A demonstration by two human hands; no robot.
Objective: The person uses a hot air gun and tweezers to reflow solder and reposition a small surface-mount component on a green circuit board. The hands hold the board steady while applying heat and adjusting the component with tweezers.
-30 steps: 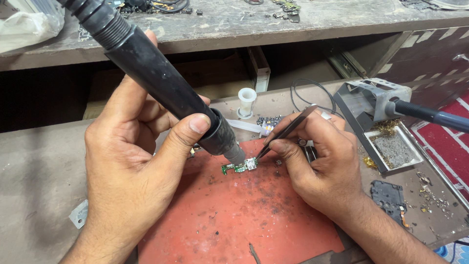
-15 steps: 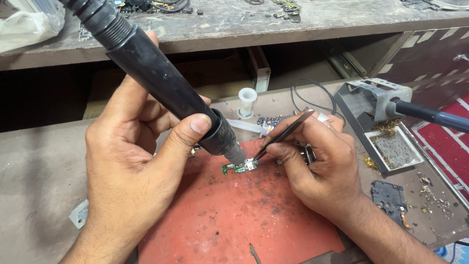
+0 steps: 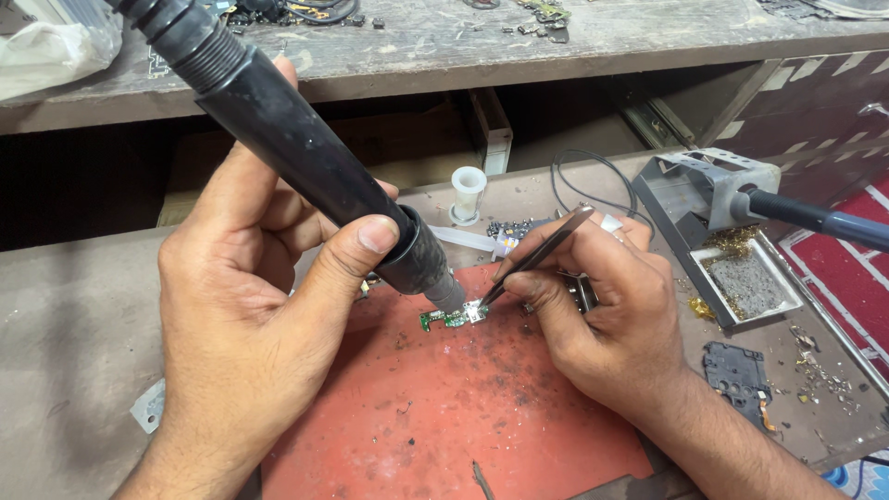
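Note:
My left hand (image 3: pixel 250 315) grips a thick black hot-air wand (image 3: pixel 306 157), its metal nozzle pointing down just above a small green circuit board (image 3: pixel 449 318). The board lies on a red work mat (image 3: pixel 444 417). My right hand (image 3: pixel 602 315) holds dark tweezers (image 3: pixel 537 255), whose tips touch the right end of the board next to the nozzle.
A soldering iron stand (image 3: pixel 713 185) with a blue-handled iron (image 3: pixel 815 219) and a sponge tray (image 3: pixel 745 282) sits at the right. A small white cup (image 3: pixel 469 190), a black cable (image 3: pixel 593 181), a dark phone part (image 3: pixel 738 373) and a raised cluttered shelf (image 3: pixel 463 42) surround the mat.
The tweezers have shifted slightly at the board; the wand and both hands stay nearly where they were.

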